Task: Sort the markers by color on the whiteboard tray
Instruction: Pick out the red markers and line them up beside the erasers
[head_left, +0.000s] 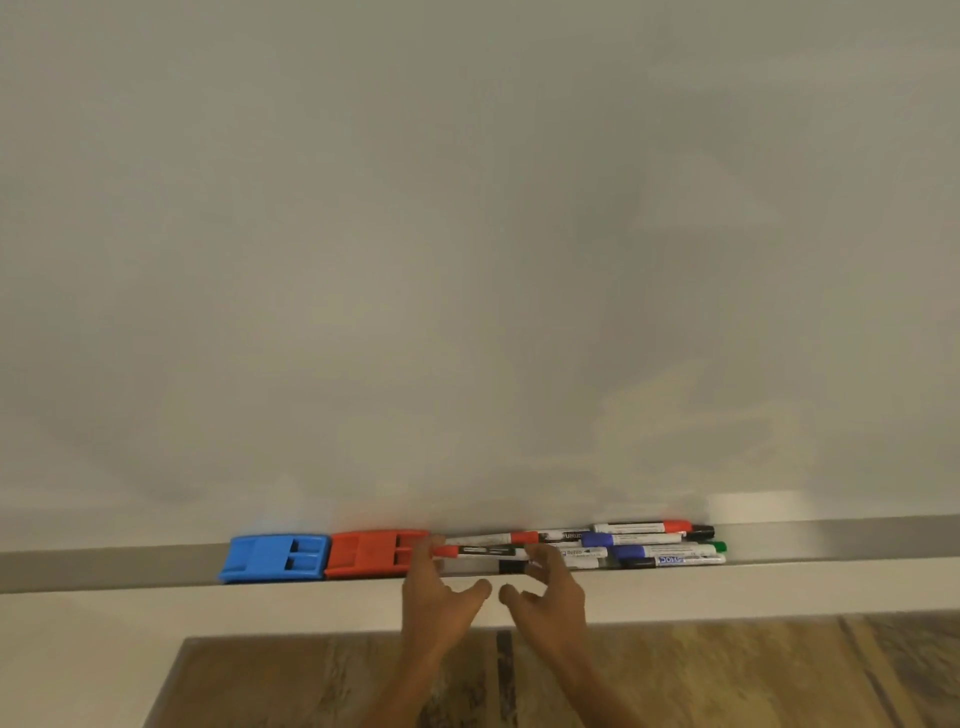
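Observation:
Several markers lie heaped in the grey whiteboard tray (831, 540): a red-capped marker (480, 550) at the left of the heap, another red one (644, 527) at the back, blue ones (631, 539), a green-capped one (691, 548) and a black-capped one (670, 561). My left hand (441, 597) has its fingertips on the left end of the red-capped marker. My right hand (550, 592) touches the same marker's right end with curled fingers. Both thumbs stick out over the tray's front lip.
A blue eraser (275, 558) and a red eraser (374, 553) sit side by side in the tray, just left of my left hand. The whiteboard (467, 260) fills the view above. Wood-patterned floor (727, 675) shows below.

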